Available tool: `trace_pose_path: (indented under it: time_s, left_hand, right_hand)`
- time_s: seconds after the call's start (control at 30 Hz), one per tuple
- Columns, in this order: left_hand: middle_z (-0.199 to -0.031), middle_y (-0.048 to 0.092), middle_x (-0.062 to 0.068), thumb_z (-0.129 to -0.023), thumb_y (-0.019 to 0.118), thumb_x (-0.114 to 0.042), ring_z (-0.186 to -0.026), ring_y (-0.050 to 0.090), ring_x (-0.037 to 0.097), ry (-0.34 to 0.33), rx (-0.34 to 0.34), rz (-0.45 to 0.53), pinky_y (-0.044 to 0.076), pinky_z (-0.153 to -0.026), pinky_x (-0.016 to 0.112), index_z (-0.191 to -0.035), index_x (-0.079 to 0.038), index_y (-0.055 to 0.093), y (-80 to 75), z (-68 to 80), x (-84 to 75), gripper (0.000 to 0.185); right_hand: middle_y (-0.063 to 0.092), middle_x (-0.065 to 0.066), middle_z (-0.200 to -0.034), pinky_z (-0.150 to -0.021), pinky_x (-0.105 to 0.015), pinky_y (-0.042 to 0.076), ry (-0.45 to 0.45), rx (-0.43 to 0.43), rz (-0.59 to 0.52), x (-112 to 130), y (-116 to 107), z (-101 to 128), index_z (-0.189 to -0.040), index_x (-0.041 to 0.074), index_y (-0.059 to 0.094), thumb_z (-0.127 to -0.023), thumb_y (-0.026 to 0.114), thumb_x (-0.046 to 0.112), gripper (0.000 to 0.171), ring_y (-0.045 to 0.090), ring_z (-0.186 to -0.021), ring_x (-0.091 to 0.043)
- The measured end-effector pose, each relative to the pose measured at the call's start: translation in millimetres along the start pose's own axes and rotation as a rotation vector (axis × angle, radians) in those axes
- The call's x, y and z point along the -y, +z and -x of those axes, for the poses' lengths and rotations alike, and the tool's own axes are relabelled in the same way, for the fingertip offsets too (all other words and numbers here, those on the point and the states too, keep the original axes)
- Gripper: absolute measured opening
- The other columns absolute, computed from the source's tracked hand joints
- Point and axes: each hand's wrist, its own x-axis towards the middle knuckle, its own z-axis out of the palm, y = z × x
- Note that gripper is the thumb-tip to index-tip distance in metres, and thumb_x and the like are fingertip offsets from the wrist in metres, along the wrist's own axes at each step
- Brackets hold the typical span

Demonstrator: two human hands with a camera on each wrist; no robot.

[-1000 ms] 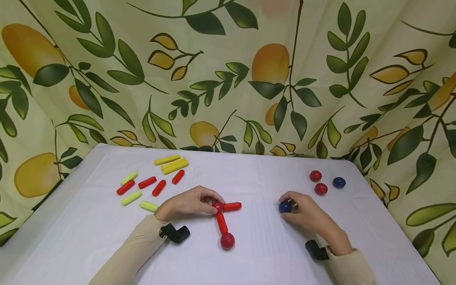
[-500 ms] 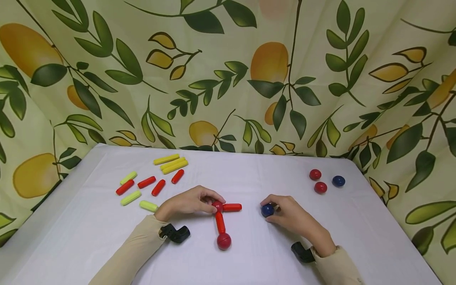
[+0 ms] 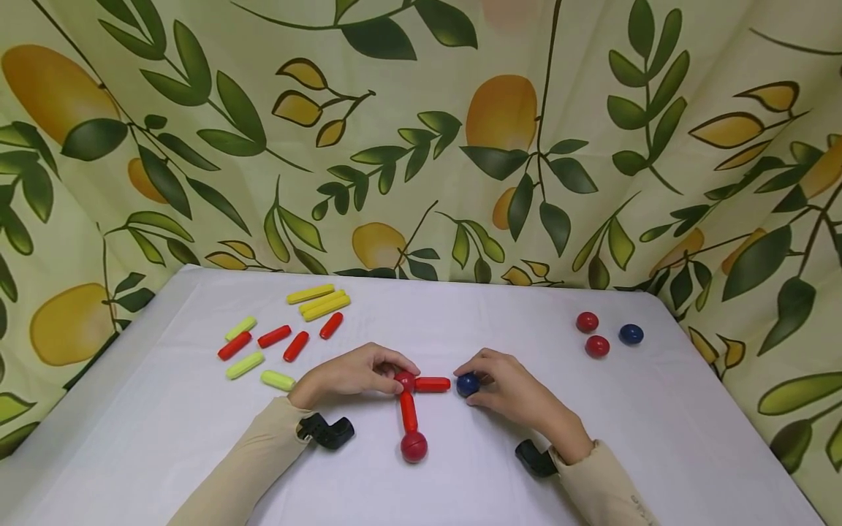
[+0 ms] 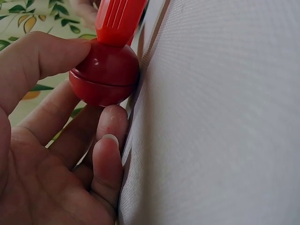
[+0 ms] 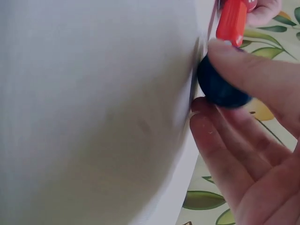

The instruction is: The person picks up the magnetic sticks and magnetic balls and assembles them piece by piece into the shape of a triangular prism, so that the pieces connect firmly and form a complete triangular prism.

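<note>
My left hand (image 3: 358, 372) grips a red ball (image 4: 105, 72) between thumb and fingers. From that ball one red rod (image 3: 433, 384) points right, and a second red rod (image 3: 408, 412) runs toward me to another red ball (image 3: 414, 446). My right hand (image 3: 513, 387) pinches a dark blue ball (image 3: 468, 384) just off the free end of the right-pointing rod. A small gap shows between them in the head view. In the right wrist view the thumb covers part of the blue ball (image 5: 220, 86).
Loose red rods (image 3: 274, 336), pale green rods (image 3: 245, 364) and yellow rods (image 3: 326, 305) lie at the back left of the white table (image 3: 164, 438). At the back right sit two red balls (image 3: 597, 346) and a blue ball (image 3: 631, 334). A patterned curtain (image 3: 408, 146) hangs behind.
The right hand has carried the blue ball leftward, up near the rod's end. My left hand keeps its grip in place; the near red ball has shifted slightly left.
</note>
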Motion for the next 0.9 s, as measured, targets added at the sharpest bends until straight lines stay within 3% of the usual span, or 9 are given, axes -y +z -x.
trace_pose_path:
  time_s: [0.37,0.6,0.77,0.9]
  left_hand:
    - [-0.096,0.062,0.001,-0.092,0.064,-0.009,-0.086,0.052,0.017,0.013,0.007,0.019,0.045,-0.074,0.022,-0.126,-0.009,0.066,-0.6,-0.2,-1.0,0.034]
    - [-0.114,0.065,0.005,-0.094,0.065,-0.015,-0.091,0.057,0.017,-0.005,-0.072,-0.011,0.049,-0.081,0.026,-0.131,-0.012,0.062,2.1,-0.1,-2.8,0.038]
    - [-0.113,0.066,0.005,-0.094,0.066,-0.017,-0.087,0.059,0.016,-0.006,-0.116,-0.06,0.05,-0.076,0.025,-0.13,-0.011,0.062,2.1,0.0,-5.9,0.037]
    - [-0.11,0.068,0.004,-0.095,0.064,-0.015,-0.092,0.062,0.015,-0.003,-0.182,-0.131,0.052,-0.08,0.027,-0.127,-0.011,0.064,-3.0,3.5,-9.0,0.032]
  right_hand:
    - [0.07,-0.003,-0.113,-0.091,-0.038,0.056,0.038,0.034,-0.033,4.6,4.1,-0.1,-0.118,0.009,0.068,-0.082,0.08,0.01,0.038,0.063,-0.098,-0.015]
    - [0.068,0.001,-0.106,-0.09,-0.037,0.056,0.072,0.041,-0.033,4.8,2.7,1.8,-0.112,0.012,0.066,-0.08,0.083,0.014,0.037,0.061,-0.098,-0.014]
    - [0.067,0.004,-0.102,-0.089,-0.034,0.056,0.076,0.059,-0.034,4.1,-0.3,2.8,-0.108,0.014,0.066,-0.078,0.084,0.017,0.035,0.06,-0.097,-0.013]
    - [0.067,0.007,-0.098,-0.087,-0.032,0.054,0.083,0.074,-0.036,3.0,-2.4,3.2,-0.103,0.017,0.066,-0.077,0.086,0.019,0.032,0.059,-0.094,-0.011]
